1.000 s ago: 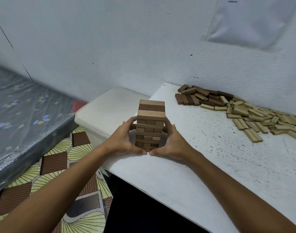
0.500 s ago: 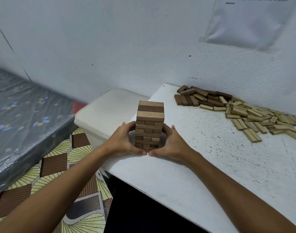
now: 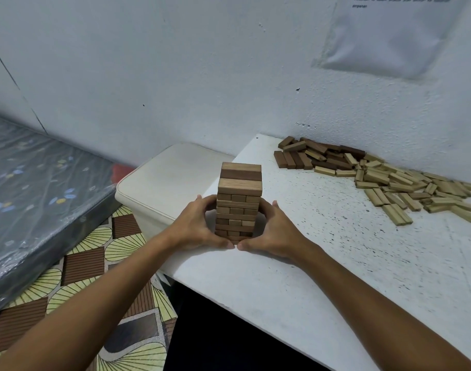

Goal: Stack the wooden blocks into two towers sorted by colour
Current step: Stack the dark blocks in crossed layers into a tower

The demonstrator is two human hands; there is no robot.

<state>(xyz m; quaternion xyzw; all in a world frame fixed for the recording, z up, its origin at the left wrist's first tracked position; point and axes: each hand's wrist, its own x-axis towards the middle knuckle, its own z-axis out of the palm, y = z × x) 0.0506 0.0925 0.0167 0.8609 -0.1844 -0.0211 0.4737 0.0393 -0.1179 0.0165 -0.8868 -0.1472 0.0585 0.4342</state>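
Both hands' [image 3: 195, 227] [image 3: 275, 230] grip still curls round the tower [image 3: 238, 203] base, unchanged.

Base of the tower [image 3: 239, 202] hidden behind both thumbs, so lowest layer not countable. Fingers of the left hand [image 3: 195, 228] and the right hand [image 3: 275, 231] out of sight behind the tower's sides. Sheet of paper [image 3: 389, 33] on the wall cut off by the top edge; printed lines too small and blurred to read. Pile of loose blocks [image 3: 389, 180] cut at the right edge. Mattress [image 3: 36, 188] cut at the left edge. Both forearms cut by the bottom edge.
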